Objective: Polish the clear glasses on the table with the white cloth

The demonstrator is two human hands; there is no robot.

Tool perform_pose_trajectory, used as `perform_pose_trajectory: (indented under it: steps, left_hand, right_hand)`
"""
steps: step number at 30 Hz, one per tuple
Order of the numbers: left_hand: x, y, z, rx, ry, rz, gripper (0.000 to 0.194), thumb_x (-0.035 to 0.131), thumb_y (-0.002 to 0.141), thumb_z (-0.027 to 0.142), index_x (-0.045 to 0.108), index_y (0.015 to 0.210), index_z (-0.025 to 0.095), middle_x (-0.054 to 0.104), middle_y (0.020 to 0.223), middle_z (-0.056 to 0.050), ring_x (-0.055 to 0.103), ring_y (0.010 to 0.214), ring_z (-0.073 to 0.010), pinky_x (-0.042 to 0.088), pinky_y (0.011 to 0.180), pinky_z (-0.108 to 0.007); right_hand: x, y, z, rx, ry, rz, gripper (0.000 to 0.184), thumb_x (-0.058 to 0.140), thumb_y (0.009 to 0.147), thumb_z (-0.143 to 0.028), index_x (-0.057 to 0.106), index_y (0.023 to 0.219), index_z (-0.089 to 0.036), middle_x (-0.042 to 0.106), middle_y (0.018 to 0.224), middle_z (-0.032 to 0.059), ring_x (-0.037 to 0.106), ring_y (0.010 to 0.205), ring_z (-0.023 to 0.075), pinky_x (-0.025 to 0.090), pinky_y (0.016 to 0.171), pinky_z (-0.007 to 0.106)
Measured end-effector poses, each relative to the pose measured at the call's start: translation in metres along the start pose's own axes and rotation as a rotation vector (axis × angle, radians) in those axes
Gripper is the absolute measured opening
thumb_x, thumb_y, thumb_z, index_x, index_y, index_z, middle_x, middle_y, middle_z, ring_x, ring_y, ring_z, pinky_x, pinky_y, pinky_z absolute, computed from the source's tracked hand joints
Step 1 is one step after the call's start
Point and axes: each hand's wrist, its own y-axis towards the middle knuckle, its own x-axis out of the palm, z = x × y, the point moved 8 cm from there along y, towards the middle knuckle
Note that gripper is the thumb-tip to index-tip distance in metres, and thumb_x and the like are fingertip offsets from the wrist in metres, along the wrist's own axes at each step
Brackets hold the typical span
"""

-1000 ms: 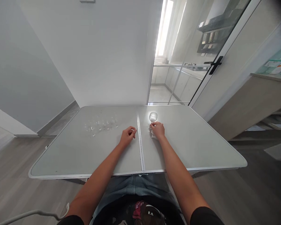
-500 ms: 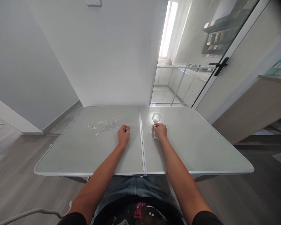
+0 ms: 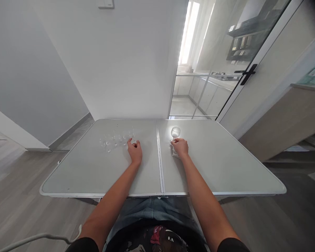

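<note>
A small clear stemmed glass stands upright right of the table's seam. My right hand pinches it low, around the stem; the exact grip is partly hidden by the fingers. Under that hand a small whitish piece, perhaps cloth or paper, shows in part. My left hand hovers beside a group of clear, shiny pieces, thumb and forefinger apart, and I see nothing between them. Those pieces are see-through, and their shape is hard to make out.
The pale folding table has a metal seam down its middle and a metal edge. A wall rises at its far side, with a glass door to the right. A pale cable hangs at lower left.
My left hand has moved slightly left toward the clear pieces, and its pinched fingers have spread apart. My right hand stays at the glass.
</note>
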Motion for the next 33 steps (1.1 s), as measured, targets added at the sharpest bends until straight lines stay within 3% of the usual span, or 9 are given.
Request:
perform_pose_trajectory:
  steps: [4,14,20,24,27,30,33]
  left_hand:
    - [0.001,0.005,-0.006,-0.036,0.025,0.008,0.057,0.057,0.089,0.037,0.046,0.140,0.013,0.050,0.060,0.006,0.052,0.060,-0.0148,0.044,0.072,-0.030]
    - [0.024,0.019,-0.027,-0.166,-0.168,-0.191,0.082,0.067,0.082,0.040,0.030,0.152,0.016,0.060,0.066,0.004,0.053,0.052,-0.0115,0.042,0.056,-0.025]
    - [0.030,0.022,-0.025,-0.156,-0.213,-0.235,0.058,0.068,0.081,0.047,0.045,0.128,0.021,0.060,0.063,0.006,0.049,0.045,-0.0095,0.038,0.048,-0.021]
    - [0.029,0.021,-0.019,-0.103,-0.201,-0.223,0.046,0.067,0.082,0.053,0.049,0.110,0.021,0.059,0.061,0.006,0.046,0.043,-0.0091,0.036,0.046,-0.021]
    - [0.030,0.018,-0.014,-0.096,-0.232,-0.249,0.043,0.065,0.083,0.056,0.053,0.104,0.020,0.057,0.060,0.005,0.043,0.042,-0.0090,0.033,0.044,-0.022]
    - [0.029,0.014,-0.008,-0.074,-0.215,-0.262,0.042,0.069,0.080,0.056,0.059,0.099,0.019,0.054,0.057,0.005,0.043,0.045,-0.0102,0.033,0.046,-0.023]
    - [0.024,0.011,0.006,0.066,-0.166,-0.221,0.036,0.073,0.079,0.052,0.065,0.089,0.019,0.054,0.064,0.003,0.043,0.052,-0.0103,0.035,0.051,-0.024]
  right_hand:
    - [-0.004,-0.004,0.002,0.046,0.005,-0.017,0.042,0.073,0.073,-0.042,0.074,0.111,-0.025,0.075,0.095,0.0051,0.068,0.085,0.0207,0.046,0.068,0.026]
    - [-0.006,-0.013,0.001,0.046,-0.088,0.006,0.060,0.077,0.071,-0.050,0.053,0.121,-0.027,0.070,0.094,0.0067,0.066,0.082,0.0242,0.041,0.062,0.028]
    - [-0.010,-0.015,0.003,0.058,-0.068,0.003,0.054,0.078,0.069,-0.049,0.052,0.111,-0.027,0.066,0.089,0.0047,0.062,0.074,0.0215,0.036,0.058,0.027]
    - [-0.018,-0.019,0.004,0.058,0.009,-0.012,0.055,0.083,0.059,-0.050,0.050,0.094,-0.026,0.060,0.079,-0.0004,0.053,0.063,0.0165,0.032,0.055,0.026]
    - [-0.019,-0.025,0.002,0.051,0.169,-0.134,0.059,0.087,0.053,-0.053,0.042,0.079,-0.025,0.045,0.065,-0.0066,0.039,0.055,0.0118,0.027,0.052,0.025]
    - [-0.016,-0.035,-0.009,0.009,0.408,-0.376,0.060,0.080,0.063,-0.061,0.033,0.068,-0.024,0.027,0.059,-0.0089,0.024,0.053,0.0089,0.021,0.050,0.025]
    - [-0.013,-0.053,-0.037,-0.113,0.672,-0.665,0.055,0.072,0.073,-0.061,0.035,0.066,-0.022,0.028,0.062,-0.0075,0.024,0.054,0.0083,0.022,0.050,0.024]
